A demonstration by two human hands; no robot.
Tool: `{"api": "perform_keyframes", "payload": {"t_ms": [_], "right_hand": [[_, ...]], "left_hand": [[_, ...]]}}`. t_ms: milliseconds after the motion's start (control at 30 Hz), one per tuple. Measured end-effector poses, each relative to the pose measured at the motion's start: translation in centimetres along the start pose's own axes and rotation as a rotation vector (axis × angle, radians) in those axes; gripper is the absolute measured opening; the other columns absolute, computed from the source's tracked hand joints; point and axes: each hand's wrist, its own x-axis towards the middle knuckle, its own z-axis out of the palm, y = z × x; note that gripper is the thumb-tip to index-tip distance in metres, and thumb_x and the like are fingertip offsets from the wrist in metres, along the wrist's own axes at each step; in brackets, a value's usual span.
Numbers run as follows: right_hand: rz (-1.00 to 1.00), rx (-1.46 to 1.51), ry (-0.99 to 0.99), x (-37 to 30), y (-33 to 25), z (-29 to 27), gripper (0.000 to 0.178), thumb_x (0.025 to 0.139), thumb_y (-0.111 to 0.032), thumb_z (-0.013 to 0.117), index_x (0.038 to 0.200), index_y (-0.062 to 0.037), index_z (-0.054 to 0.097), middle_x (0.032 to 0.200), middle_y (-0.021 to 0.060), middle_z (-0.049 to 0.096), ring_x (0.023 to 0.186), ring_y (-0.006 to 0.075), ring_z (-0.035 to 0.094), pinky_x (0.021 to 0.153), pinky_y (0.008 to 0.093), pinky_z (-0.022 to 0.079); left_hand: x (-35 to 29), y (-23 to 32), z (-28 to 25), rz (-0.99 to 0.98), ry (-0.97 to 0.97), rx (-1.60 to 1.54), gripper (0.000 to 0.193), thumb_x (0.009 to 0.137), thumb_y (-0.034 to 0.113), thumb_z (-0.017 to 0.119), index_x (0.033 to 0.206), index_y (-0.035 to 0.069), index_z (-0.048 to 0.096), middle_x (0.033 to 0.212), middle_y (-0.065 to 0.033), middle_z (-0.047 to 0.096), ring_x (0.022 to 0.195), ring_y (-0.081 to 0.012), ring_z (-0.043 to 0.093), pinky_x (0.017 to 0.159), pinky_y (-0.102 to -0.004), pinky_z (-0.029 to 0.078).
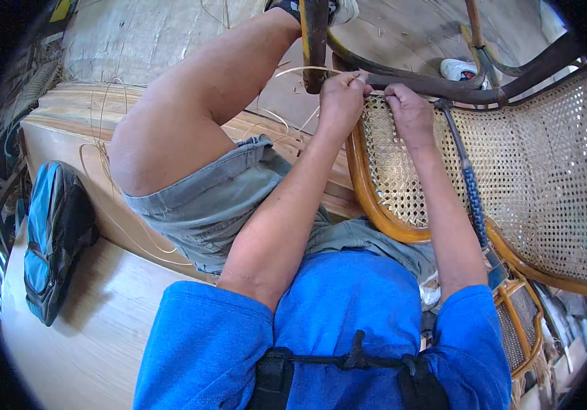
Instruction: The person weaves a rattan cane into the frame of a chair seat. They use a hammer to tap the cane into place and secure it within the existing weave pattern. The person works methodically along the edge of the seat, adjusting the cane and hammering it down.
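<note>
Both my hands are at the far edge of a woven cane panel (403,184), framed in yellow-brown bent wood. My left hand (343,99) is closed, thumb against fingers, on a thin pale cane strip (307,68) that arcs out leftward past the dark chair leg (315,48). Just to its right, my right hand (413,117) is pinched at the panel's edge, its fingertips bent inward. What lies between those fingertips is too small to make out. Beside my right forearm, a dark metal tool with a blue wrapped handle (472,195) lies across the weave.
A larger woven cane section (539,157) curves off to the right. Dark wooden chair rails (437,85) run just beyond my hands. Loose cane strips (150,239) trail beside my bare left leg. A black and blue backpack (51,239) rests on a pale board at left.
</note>
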Motion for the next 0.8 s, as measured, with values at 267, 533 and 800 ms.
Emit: {"api": "perform_keyframes", "payload": {"t_ms": [267,533,800], "right_hand": [[0.096,-0.067,0.075,-0.2,-0.2,0.5,0.016,0.083,-0.021,0.061,0.099,-0.0158,0.061,0.085,0.0109,0.065,0.078,0.0334,0.064,0.067,0.0415,0.050],[-0.012,-0.138,0.071,-0.5,0.9,1.1,0.018,0.083,-0.020,0.058,0.100,-0.0177,0.062,0.093,0.0085,0.065,0.085,0.0308,0.063,0.070,0.0403,0.050],[-0.107,-0.084,0.055,-1.0,1.1,0.5,0.020,0.080,-0.012,0.056,0.097,-0.0163,0.064,0.089,0.0072,0.059,0.086,0.0279,0.061,0.070,0.0370,0.049]], "left_hand": [[-1.3,1.5,-0.2,0.259,-0.061,0.472,0.025,0.088,0.019,0.056,0.090,-0.003,0.067,0.072,-0.0094,0.067,0.067,-0.0149,0.061,0.065,-0.0289,0.047],[-2.3,1.8,0.2,0.288,-0.084,0.601,0.026,0.088,0.022,0.054,0.090,0.000,0.068,0.075,-0.0113,0.068,0.069,-0.0179,0.063,0.066,-0.0318,0.048],[-2.8,2.0,0.4,0.282,-0.082,0.548,0.025,0.088,0.021,0.055,0.088,0.000,0.068,0.073,-0.0116,0.067,0.067,-0.0167,0.062,0.064,-0.0309,0.048]]}}
